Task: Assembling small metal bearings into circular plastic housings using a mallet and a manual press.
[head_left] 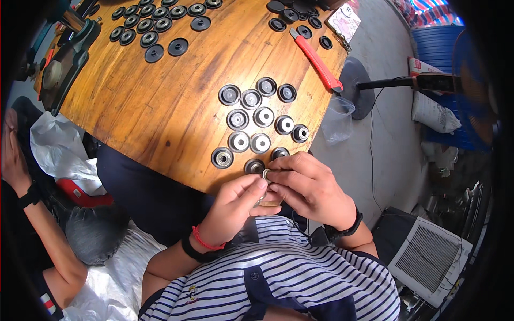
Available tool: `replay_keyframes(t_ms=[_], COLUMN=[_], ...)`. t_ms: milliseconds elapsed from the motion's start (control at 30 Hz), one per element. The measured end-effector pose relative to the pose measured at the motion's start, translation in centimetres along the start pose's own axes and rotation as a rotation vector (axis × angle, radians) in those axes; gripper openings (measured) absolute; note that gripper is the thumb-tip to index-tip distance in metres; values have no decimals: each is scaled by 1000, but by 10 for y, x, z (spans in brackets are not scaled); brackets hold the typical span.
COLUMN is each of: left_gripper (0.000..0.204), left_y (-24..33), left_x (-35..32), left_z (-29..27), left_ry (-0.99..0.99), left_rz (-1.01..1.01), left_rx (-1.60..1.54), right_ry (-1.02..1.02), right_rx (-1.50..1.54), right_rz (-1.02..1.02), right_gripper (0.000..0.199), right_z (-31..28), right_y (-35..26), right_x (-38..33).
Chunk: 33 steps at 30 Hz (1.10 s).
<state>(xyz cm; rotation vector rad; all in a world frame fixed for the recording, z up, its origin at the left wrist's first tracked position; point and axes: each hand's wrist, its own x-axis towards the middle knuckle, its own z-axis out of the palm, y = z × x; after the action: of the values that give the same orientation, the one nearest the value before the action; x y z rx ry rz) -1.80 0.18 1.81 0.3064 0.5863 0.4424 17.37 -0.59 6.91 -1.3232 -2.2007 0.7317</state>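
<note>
At the table's near edge my two hands meet. My right hand (pixel 313 184) is closed, its fingertips pinching a small metal ring (pixel 265 174). My left hand (pixel 233 206) is closed too, with its thumb tip close beside the ring. Something small and shiny shows under that thumb, too hidden to name. Just beyond my fingers lie a black wheel (pixel 254 166) and another dark wheel (pixel 279 154), partly covered by my right hand. Several more round black wheels with pale or metal centres, such as this wheel (pixel 222 158), are spread farther up the wooden table (pixel 176 117).
More black wheels (pixel 163 24) stand at the far left, with black discs (pixel 289 15) at the far right. A red utility knife (pixel 316 59) lies along the right edge. A fan stand (pixel 356 88) is on the floor right. At left is another person's arm (pixel 51 235).
</note>
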Motion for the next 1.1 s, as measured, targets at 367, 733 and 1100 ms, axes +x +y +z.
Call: replay_keyframes(t_ms=[367,733,1100], left_gripper=[34,46,46], left_y=[27,28,33], left_x=[20,33,35], left_z=[-2,-15,-17], left_ry=[-165,-289,-290], left_rz=[52,22,-36], left_rx=[4,-205,-116], right_ry=[232,248,196], right_rx=[127,-252,-294], right_rz=[378,390,391], right_gripper=[23,25,24], right_z=[-28,-15,-14], right_y=[40,69,70], right_x=[32,61,62])
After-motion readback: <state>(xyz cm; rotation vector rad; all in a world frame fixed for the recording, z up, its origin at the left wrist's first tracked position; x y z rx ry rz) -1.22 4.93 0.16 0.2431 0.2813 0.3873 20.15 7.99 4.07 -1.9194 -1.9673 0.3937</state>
